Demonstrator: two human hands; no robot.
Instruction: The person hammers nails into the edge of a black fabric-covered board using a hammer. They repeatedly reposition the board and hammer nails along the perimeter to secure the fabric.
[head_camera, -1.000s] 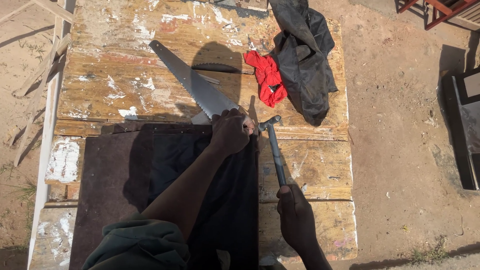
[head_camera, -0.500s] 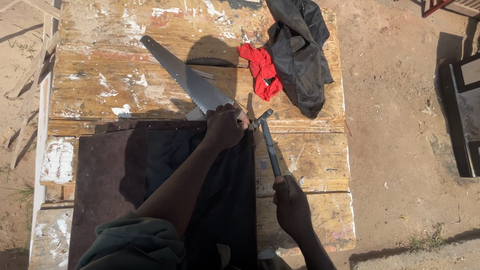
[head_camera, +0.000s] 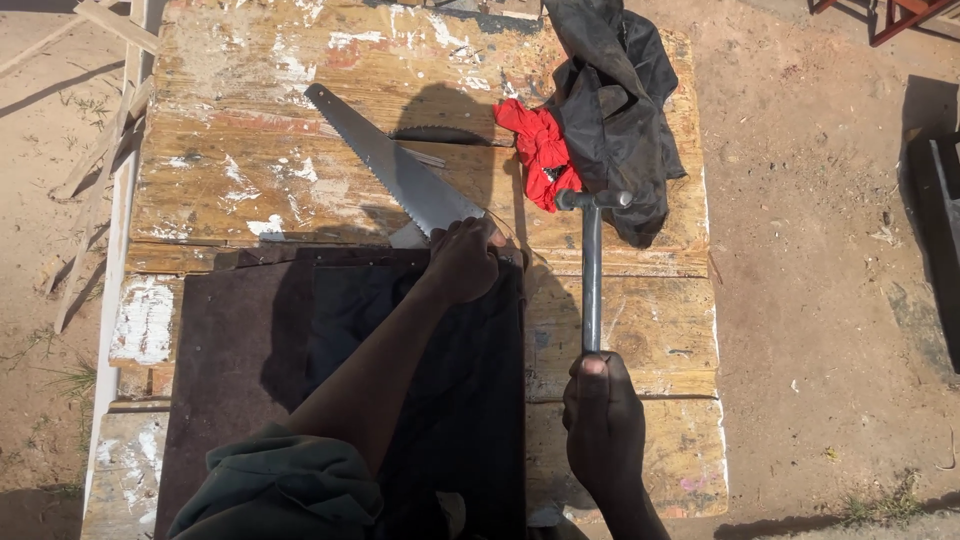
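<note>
A dark brown board (head_camera: 240, 370) lies on the paint-spattered wooden worktop (head_camera: 640, 330), covering its 7 o'clock part. The left hand (head_camera: 465, 258) rests at the board's far corner, toward 12 o'clock from the body, with its fingers (head_camera: 480, 235) curled down on the edge; whether something small, such as a nail, is pinched beneath them cannot be told. The right hand (head_camera: 603, 425) is closed fully around the bottom of a metal hammer (head_camera: 592, 270), whose shaft points to 12 o'clock and whose head sits just beside the left hand, at its 2 o'clock, above the worktop. A handsaw (head_camera: 390, 170) lies flat beyond the board, its blade running toward 10 o'clock and its near end close to the left hand. A red cloth (head_camera: 540, 145) and a black garment (head_camera: 615, 110) are bunched at 1 o'clock, touching one another. The step in hand is judged to be hammering at the board's corner. It would be done well if the board is kept pressed flat, the left fingers are held clear of the strike line, the hammer is gripped low as it is, and the head is brought down square in short, controlled blows, so that the corner is not split.
</note>
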